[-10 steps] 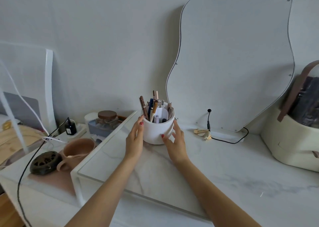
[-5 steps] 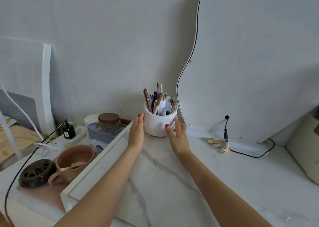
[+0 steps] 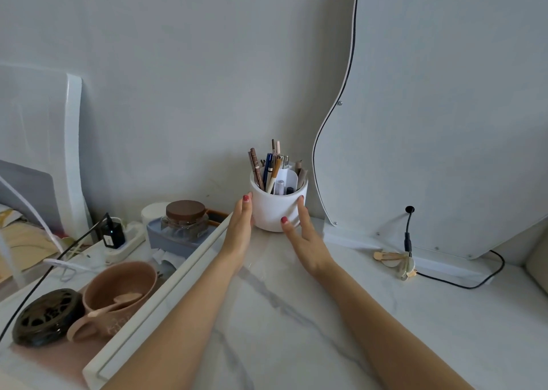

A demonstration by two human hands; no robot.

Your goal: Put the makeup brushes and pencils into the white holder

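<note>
The round white ceramic holder [image 3: 277,208] stands upright on the white marble-patterned tabletop [image 3: 296,315], close to the grey wall and just left of the wavy-edged white panel [image 3: 444,123] leaning there. Its compartments hold the brown, blue and tan makeup brushes and pencils [image 3: 267,167], all upright or slightly tilted, none lying loose on the surface within view.

My left hand [image 3: 238,232] lies flat against the holder's left side, fingers extended. My right hand [image 3: 302,238] is spread beside the right side, fingertips [image 3: 301,201] at the wall of the holder; whether they press it I cannot tell. Neither hand is closed around it.

Assessment: loading appears complete; the step in hand is positioning the holder. To do this well, I should keep equal pressure from both palms low on the body, slide rather than lift, and stop short of the panel edge so the tall pencils do not tip. The raised white frame edge [image 3: 166,292] at left limits travel that way.
</note>
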